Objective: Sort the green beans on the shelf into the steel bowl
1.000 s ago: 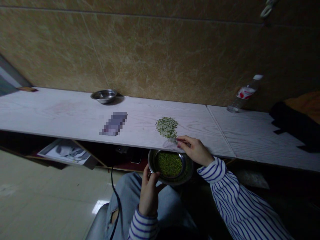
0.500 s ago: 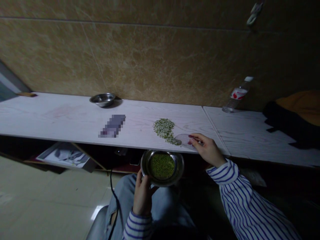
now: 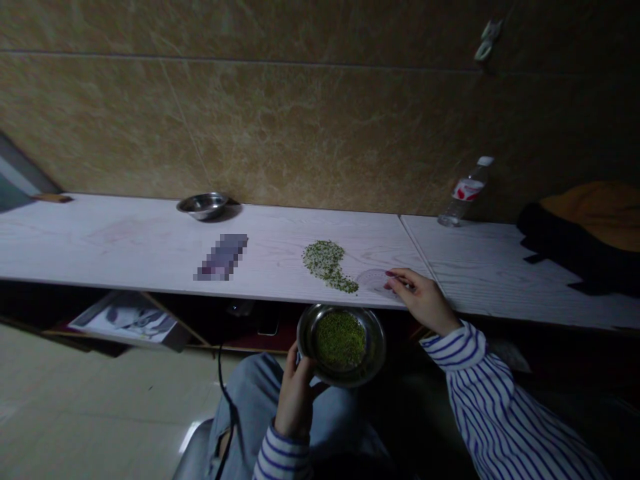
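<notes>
My left hand [image 3: 296, 393] grips the left rim of a steel bowl [image 3: 374, 363], which is below the table's front edge. Green beans [image 3: 340, 339] cover the bowl's bottom. Above the tabletop, my right hand [image 3: 423, 298] pinches a thin clear plastic disc [image 3: 373, 280], probably a protractor, by its right side. Left of the disc, a spread of green and white grains [image 3: 324, 259] lies on the white table [image 3: 280, 263], trailing toward the front edge. A small gap separates the disc from the grains.
At the back left stands an empty steel bowl [image 3: 203, 208], with a blurred-out flat object [image 3: 223, 257] in front of it. A plastic bottle [image 3: 463, 193] and a dark and orange cloth item [image 3: 590, 220] are at the right. Open shelves with a tray [image 3: 175, 333] lie below.
My right hand has drawn the disc slightly right, off the tail of the grains. The held bowl has moved right and a little down with my left hand. The camera view has shifted slightly.
</notes>
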Available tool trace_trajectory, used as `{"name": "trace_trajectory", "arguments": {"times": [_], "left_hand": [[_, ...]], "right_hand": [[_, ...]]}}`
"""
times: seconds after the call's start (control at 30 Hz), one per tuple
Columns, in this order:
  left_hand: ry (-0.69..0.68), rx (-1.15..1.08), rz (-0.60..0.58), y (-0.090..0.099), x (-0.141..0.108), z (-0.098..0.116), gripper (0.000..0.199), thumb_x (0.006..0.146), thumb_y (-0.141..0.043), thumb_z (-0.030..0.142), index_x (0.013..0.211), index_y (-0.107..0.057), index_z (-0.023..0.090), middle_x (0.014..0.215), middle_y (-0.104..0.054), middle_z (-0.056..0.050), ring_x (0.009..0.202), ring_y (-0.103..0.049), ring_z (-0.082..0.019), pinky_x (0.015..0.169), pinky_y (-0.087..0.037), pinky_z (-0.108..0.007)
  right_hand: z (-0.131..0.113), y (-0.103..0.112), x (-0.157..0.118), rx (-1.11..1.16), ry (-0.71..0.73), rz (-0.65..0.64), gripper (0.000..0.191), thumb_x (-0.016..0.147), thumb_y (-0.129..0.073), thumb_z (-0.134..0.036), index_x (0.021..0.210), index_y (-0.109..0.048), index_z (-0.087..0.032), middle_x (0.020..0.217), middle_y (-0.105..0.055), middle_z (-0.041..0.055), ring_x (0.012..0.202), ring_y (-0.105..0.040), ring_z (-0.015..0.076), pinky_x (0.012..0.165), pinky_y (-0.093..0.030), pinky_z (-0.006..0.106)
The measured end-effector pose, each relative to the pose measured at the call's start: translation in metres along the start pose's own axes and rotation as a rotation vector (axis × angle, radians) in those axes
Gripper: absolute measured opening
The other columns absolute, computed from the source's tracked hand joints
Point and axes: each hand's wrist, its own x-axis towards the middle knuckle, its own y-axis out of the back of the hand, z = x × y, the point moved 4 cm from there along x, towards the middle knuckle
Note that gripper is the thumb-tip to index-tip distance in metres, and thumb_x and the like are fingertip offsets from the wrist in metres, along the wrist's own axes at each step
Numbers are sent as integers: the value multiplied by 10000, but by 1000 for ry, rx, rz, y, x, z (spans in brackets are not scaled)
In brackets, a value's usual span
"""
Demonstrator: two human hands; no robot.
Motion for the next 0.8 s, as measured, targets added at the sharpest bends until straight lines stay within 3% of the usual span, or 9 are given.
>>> {"name": "trace_trajectory", "arguments": {"times": [0.27, 0.63, 0.8], "left_hand": [[30, 14, -11, -2, 0, 1, 517, 687, -594, 339, 1189, -488, 276, 1085, -555, -56, 888, -527, -176, 666, -477, -301], [31, 17, 16, -3, 4, -4, 553, 659, -603, 371, 1196, -507, 277, 1112, -561, -66, 925, -535, -195, 656, -477, -297], [50, 3, -41, -4, 3, -4, 534, 689, -593, 333, 1210, -494, 271, 1132, -559, -72, 903, -546, -188, 671, -484, -308]], "right_hand": [[9, -6, 2, 13, -16, -93, 219, 831, -544, -339, 973, -641, -204, 866, -714, 40, 822, -670, 184, 749, -524, 312], [32, 1, 14, -42, -58, -24, 254, 821, -551, -358, 1010, -638, -212, 891, -714, 45, 827, -672, 191, 764, -525, 324], [22, -3, 17, -121, -43, -55, 252, 835, -528, -349, 1017, -649, -221, 873, -720, 36, 803, -668, 185, 736, -518, 303]]}}
